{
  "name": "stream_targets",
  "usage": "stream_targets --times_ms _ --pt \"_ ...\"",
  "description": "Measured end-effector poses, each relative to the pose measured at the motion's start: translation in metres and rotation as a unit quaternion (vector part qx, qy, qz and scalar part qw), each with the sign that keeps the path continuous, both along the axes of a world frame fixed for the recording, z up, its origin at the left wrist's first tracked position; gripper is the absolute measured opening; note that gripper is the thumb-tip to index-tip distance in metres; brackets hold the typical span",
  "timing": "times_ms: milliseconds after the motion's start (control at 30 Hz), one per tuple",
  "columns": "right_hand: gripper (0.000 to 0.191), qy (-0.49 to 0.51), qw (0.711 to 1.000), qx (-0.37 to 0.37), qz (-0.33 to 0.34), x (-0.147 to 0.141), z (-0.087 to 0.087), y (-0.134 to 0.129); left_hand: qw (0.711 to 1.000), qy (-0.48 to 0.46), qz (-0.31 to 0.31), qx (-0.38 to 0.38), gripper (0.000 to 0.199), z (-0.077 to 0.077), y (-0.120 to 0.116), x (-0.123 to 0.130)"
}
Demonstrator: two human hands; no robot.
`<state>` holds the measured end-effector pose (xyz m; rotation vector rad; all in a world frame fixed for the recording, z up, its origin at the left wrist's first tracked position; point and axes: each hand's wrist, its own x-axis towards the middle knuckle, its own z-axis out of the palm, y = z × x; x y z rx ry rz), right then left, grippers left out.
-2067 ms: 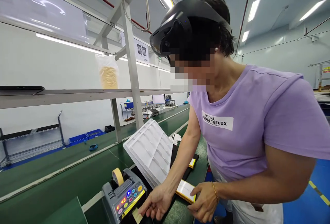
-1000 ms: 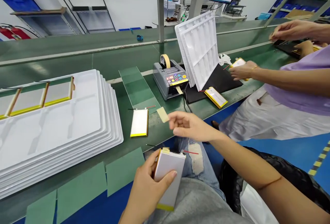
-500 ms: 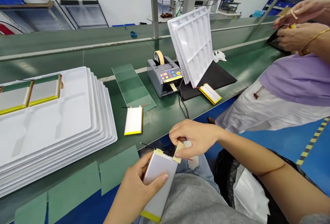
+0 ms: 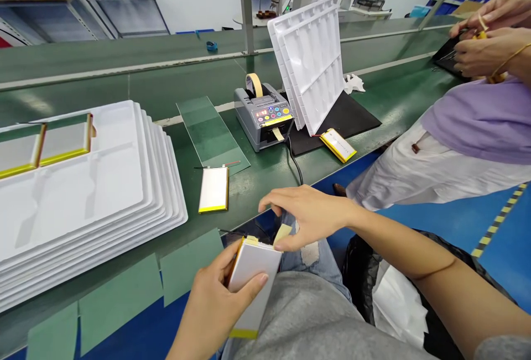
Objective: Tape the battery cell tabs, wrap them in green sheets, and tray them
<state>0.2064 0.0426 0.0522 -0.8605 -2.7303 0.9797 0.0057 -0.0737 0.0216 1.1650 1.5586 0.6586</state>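
The left hand [image 4: 219,288] clasps a battery [image 4: 255,280] off the tabletop [image 4: 257,183], just outside its front edge and above the lap; its grip pinches the battery, thumb on the pale face and fingers behind. The battery tilts, its wired end toward the tabletop, a tape tab [image 4: 251,240] on that end's left part. At the end's right corner a tape piece [image 4: 282,233] sticks up. The right hand [image 4: 309,213] has its thumb at that corner, beside the tape piece; its grip is spread, the fingers lifted away from the thumb.

Inside the front edge lies a second battery [image 4: 214,189], its wires over the near end of a clear sheet [image 4: 211,130]. A strip of bare green parts it from the tray stack [image 4: 112,183] on the left. Wider bare green runs right to the cable [image 4: 296,167], which drops from the dispenser [image 4: 263,119] to the front edge. Upright trays [image 4: 317,72] stand on a black mat [image 4: 354,116]; a third battery [image 4: 338,145] lies at its front edge. Green sheets [image 4: 120,307] jut past the tabletop's front edge at left. A bin bag [image 4: 359,263] sits under the right forearm.
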Motion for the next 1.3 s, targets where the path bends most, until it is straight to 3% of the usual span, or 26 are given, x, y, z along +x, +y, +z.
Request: stream_targets --times_ms 67,167,233,333,433,533,600,733,867,1033,1300 --pt "0.045 0.029 0.999 -0.043 0.008 0.0 -0.005 -0.003 0.999 0.027 0.024 0.033 0.046 0.001 -0.004 0.003" --pt "0.021 0.108 0.988 -0.096 0.054 -0.001 -0.018 -0.007 0.993 0.079 0.046 0.078 0.04 0.002 -0.008 0.006" --pt "0.015 0.153 0.982 -0.095 0.058 -0.001 -0.024 -0.01 0.988 0.108 0.051 0.093 0.039 0.0 -0.01 0.006" --pt "0.029 0.165 0.982 -0.085 0.024 -0.001 -0.024 -0.013 0.983 0.142 0.061 0.101 0.041 -0.004 -0.011 0.004" --pt "0.038 0.247 0.966 0.029 -0.071 0.0 -0.02 -0.021 0.975 0.175 0.075 0.117 0.039 -0.008 -0.013 0.003" --pt "0.014 0.302 0.929 0.181 -0.111 -0.001 -0.021 -0.031 0.959 0.218 0.075 0.162 0.037 -0.01 -0.013 0.003" --pt "0.009 0.283 0.928 0.215 -0.112 -0.002 -0.023 -0.036 0.942 0.256 0.054 0.213 0.035 -0.011 -0.013 0.003" --pt "0.01 0.267 0.943 0.149 -0.132 -0.004 -0.028 -0.037 0.894 0.302 -0.02 0.33 0.032 -0.018 -0.013 0.0" --pt "0.007 0.266 0.957 0.031 -0.112 -0.005 -0.03 -0.033 0.872 0.315 -0.056 0.37 0.037 -0.022 -0.013 -0.004" --pt "0.008 0.286 0.954 0.019 -0.088 -0.006 -0.031 -0.032 0.856 0.316 -0.066 0.403 0.04 -0.021 -0.013 -0.004" --pt "0.01 0.272 0.955 -0.017 -0.116 -0.003 -0.024 -0.031 0.841 0.326 -0.08 0.424 0.037 -0.019 -0.013 -0.005"
